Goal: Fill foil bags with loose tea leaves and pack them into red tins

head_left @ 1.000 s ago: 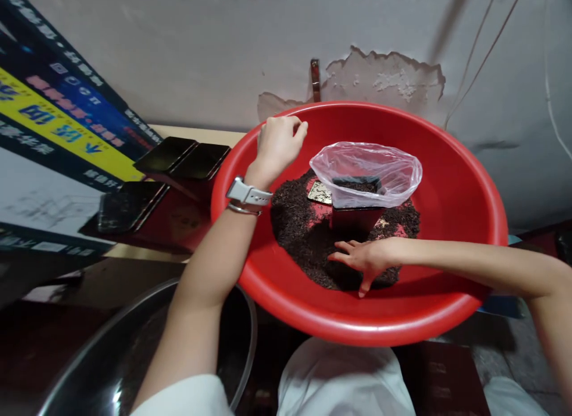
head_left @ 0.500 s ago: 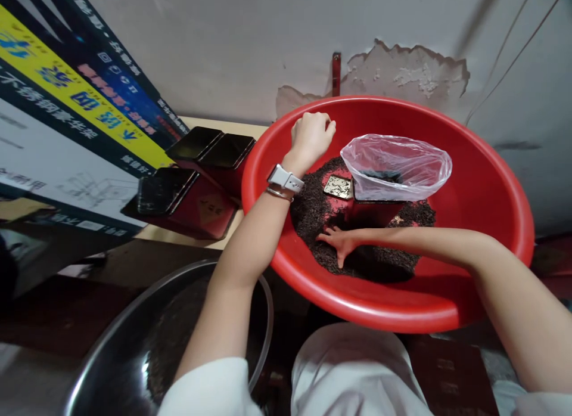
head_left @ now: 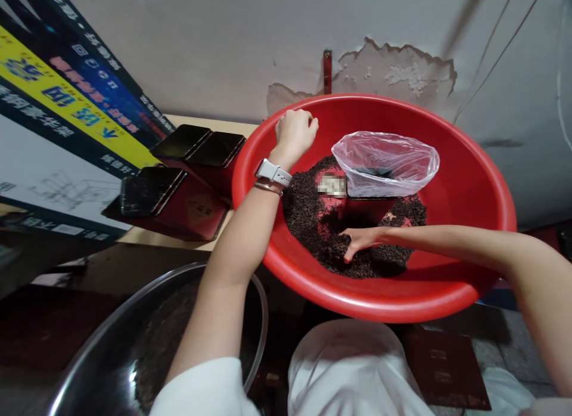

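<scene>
My right hand (head_left: 357, 242) is pushed into the dark, dry tea leaves (head_left: 308, 219) in a big red tub (head_left: 473, 195). Leaves lie between its thumb and fingers, and the fingertips are buried. Just behind it stands a dark red tin (head_left: 369, 210), its mouth lined with a clear plastic bag (head_left: 388, 165) that spreads above the rim. The tin's lid (head_left: 331, 185), blurred over, lies to the left of the mouth. My left hand (head_left: 295, 136) hangs over the tub's left side with its fingers curled; its palm is hidden. A watch (head_left: 272, 173) sits on that wrist.
Several dark red tins (head_left: 192, 207) stand on a pale board left of the tub. A large steel bowl (head_left: 156, 338) with dark contents is below my left arm. A printed carton (head_left: 67, 136) leans at far left. The peeling wall (head_left: 397, 64) rises behind.
My right hand, spread flat over the leaves before, has drawn in and dug its fingers into them. The left hand stays curled over the tub's left side. The view has shifted slightly right.
</scene>
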Available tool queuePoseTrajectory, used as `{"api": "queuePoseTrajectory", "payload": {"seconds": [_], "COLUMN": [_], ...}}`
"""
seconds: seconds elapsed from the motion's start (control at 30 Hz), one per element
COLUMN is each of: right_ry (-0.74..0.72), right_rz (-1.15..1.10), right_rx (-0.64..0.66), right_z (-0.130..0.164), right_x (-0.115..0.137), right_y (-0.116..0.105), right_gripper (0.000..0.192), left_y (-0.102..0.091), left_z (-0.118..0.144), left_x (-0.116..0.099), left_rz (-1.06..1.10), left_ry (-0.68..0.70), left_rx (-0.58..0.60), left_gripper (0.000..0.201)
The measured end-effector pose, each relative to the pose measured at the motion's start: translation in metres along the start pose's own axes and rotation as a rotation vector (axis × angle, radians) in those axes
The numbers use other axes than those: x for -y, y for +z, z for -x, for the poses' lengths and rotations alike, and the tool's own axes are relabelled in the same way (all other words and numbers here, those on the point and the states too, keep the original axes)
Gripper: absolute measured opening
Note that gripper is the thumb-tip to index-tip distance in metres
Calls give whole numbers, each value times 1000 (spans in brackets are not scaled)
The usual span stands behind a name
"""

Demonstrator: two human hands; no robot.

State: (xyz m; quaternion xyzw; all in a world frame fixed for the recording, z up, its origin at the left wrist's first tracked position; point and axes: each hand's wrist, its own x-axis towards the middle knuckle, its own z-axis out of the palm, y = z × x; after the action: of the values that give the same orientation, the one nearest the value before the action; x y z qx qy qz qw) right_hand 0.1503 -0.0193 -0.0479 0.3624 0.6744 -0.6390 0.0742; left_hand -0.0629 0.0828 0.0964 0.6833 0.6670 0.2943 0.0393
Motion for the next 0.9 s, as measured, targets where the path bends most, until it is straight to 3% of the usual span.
{"api": "queuePoseTrajectory", "payload": {"seconds": [0.1,0.23,0.53,0.73,0.9], "right_ry": [-42,-79,-207,-358,-396], "right_rz": [-149,-174,-215,-116,203], "right_rx": [-30,-192,-387,-550,-804], "right_z": [24,56,105,123,122], "right_x": [29,71,148,184,180], "right_y": [0,0,-4,-41,-84], "right_gripper": [35,31,24,13,23], "left_y": [1,-1,-2,-3,-6], "left_z": [-2,-2,1,4,6], "left_x": [2,4,6,2,0], "left_rz": [10,-21,-36,-73,-125], "left_ry": [9,-27,-64,-57,-47], "left_rx": [-18,-23,-47,-34,-13], "left_gripper": [36,36,30,30,35]}}
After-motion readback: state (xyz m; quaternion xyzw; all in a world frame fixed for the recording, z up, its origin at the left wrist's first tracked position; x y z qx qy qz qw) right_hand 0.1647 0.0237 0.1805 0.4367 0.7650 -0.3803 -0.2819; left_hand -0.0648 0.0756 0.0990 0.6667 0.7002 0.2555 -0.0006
